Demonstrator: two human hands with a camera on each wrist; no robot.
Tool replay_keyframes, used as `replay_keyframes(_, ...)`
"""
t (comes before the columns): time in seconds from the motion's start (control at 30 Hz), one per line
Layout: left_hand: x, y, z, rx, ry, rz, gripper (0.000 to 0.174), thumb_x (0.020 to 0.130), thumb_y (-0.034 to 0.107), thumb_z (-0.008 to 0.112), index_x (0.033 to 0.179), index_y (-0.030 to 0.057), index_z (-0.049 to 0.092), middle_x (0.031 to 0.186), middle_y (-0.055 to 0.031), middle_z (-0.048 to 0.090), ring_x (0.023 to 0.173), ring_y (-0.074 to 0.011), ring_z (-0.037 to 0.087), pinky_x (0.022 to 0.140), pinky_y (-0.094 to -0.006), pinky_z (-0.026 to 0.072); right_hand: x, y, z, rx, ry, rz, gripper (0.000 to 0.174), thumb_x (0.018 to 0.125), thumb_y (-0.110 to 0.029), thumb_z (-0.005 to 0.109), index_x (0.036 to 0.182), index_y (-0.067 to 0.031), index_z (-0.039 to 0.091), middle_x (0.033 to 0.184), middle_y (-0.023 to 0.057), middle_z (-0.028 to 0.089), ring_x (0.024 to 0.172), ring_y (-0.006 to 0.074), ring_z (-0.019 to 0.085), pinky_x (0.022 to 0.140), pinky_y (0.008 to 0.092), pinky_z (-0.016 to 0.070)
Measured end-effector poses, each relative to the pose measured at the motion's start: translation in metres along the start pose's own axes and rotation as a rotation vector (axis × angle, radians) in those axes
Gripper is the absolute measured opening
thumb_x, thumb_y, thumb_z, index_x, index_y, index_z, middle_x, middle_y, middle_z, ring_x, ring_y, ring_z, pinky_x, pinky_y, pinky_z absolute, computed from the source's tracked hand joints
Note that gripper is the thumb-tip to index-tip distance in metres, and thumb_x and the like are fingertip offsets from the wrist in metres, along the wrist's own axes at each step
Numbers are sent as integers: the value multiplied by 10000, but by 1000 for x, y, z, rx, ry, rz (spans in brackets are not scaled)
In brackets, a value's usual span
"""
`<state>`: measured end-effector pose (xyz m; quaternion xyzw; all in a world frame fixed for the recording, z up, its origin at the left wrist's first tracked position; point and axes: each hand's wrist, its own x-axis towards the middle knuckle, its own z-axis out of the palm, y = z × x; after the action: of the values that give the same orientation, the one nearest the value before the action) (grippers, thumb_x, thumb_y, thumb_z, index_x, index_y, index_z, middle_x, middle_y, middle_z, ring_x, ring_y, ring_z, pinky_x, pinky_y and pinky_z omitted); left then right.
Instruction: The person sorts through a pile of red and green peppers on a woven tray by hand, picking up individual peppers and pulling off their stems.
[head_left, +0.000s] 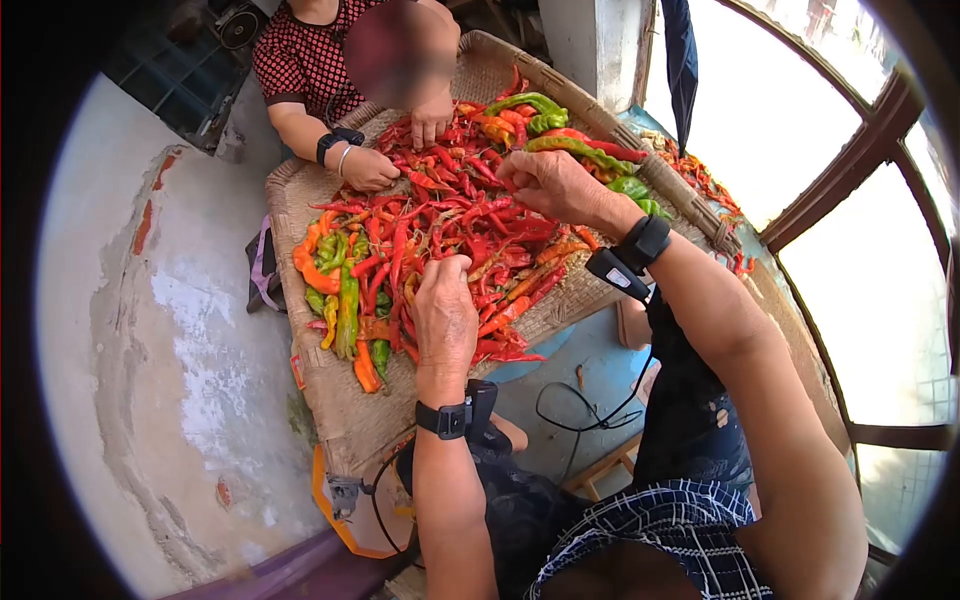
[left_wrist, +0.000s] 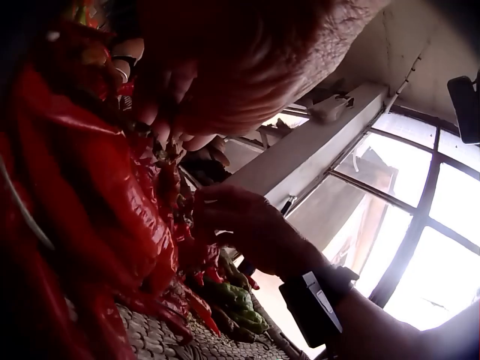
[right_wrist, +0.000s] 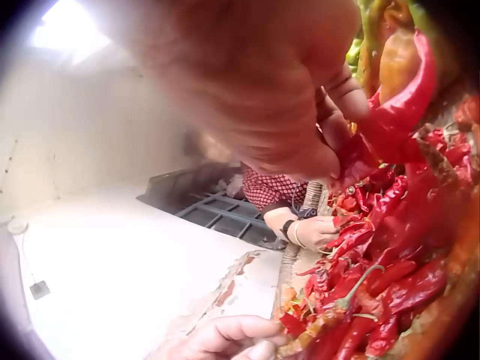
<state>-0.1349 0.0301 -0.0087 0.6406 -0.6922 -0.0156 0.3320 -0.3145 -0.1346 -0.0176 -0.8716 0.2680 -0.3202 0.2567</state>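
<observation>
A broad heap of red chili peppers [head_left: 440, 215] lies on a woven tray [head_left: 350, 410]. My right hand [head_left: 565, 188] is over the far right of the heap; its thumb and fingers pinch a red chili pepper [right_wrist: 401, 112], whose near end is hidden by the hand. Lower and to the left, my left hand [head_left: 447, 315] is at the near side of the heap with curled fingers. In the right wrist view its thumb and forefinger close at the end of a yellowish-brown chili pepper [right_wrist: 311, 335].
Across the tray, another person's hands [head_left: 370, 170] work in the heap. Green peppers [head_left: 348, 310] lie at the tray's left, more green peppers [head_left: 575, 150] at the far right. A folded umbrella [head_left: 681, 70] hangs by the window. A black cable [head_left: 590, 425] loops below.
</observation>
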Motion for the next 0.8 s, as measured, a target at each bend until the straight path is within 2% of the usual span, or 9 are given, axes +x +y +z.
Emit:
replay_keyframes(0.07,-1,0,0,7,-27,-20,208,864,-47,487,1041,11,581,970,-186,587,878,-373,618,733,-435,508,0,-8,-3,122,185,-12,344,754,-16,639,1093,-27,588,773,97,646,713,229,642,674,330,514)
replay_keyframes(0.1,-1,2,1,-26,16,-24,147,864,-42,544,997,4,583,888,-177,584,831,-361,599,721,-426,473,1,-9,-4,110,215,-56,443,750,-5,661,1178,-22,547,757,66,637,700,189,625,681,297,509)
replay_keyframes(0.27,0,-5,0,-25,-2,14,143,868,-38,534,997,0,582,895,-185,582,841,-378,594,718,-433,471,-1,-14,-10,273,176,10,458,775,-34,691,1211,-29,549,769,33,648,714,136,617,703,282,506)
replay_keyframes(0.4,-4,-11,-5,6,-22,19,140,872,-38,522,994,-4,581,904,-195,584,854,-389,593,721,-440,470,1,-18,-17,310,170,65,293,822,-38,687,1103,-18,607,785,35,661,749,91,619,699,277,510)
replay_keyframes(0.47,-7,-15,-8,5,-32,25,161,878,-39,493,1011,-1,577,933,-201,585,865,-400,596,718,-453,483,1,-14,-14,418,25,121,185,817,-37,683,994,-12,637,773,45,664,733,103,624,687,278,509)
replay_keyframes(0.5,-8,-16,-10,7,-49,39,184,884,-40,464,1028,2,572,961,-207,586,876,-411,599,715,-466,495,1,-15,-10,262,31,103,110,813,-35,676,911,-9,634,756,56,664,720,115,629,681,280,508)
replay_keyframes(0.63,-12,-20,-10,-17,-32,24,167,896,-27,472,1026,3,574,963,-206,581,867,-426,591,715,-461,498,0,-22,-5,274,27,75,87,828,-41,654,891,-3,608,743,64,656,702,116,620,667,283,508)
replay_keyframes(0.73,-10,-14,-5,-109,22,33,222,894,-21,501,1103,16,567,994,-191,594,818,-353,629,700,-422,514,-1,-34,4,397,-8,72,83,839,-43,646,898,-1,606,736,66,643,695,115,609,666,287,508)
replay_keyframes(0.8,-7,-3,-1,-492,-9,-254,379,880,-63,515,1246,32,528,1050,-147,627,786,-179,640,714,-299,530,-3,-44,12,358,-48,7,84,846,-38,638,917,-1,612,760,82,646,716,138,623,683,298,517)
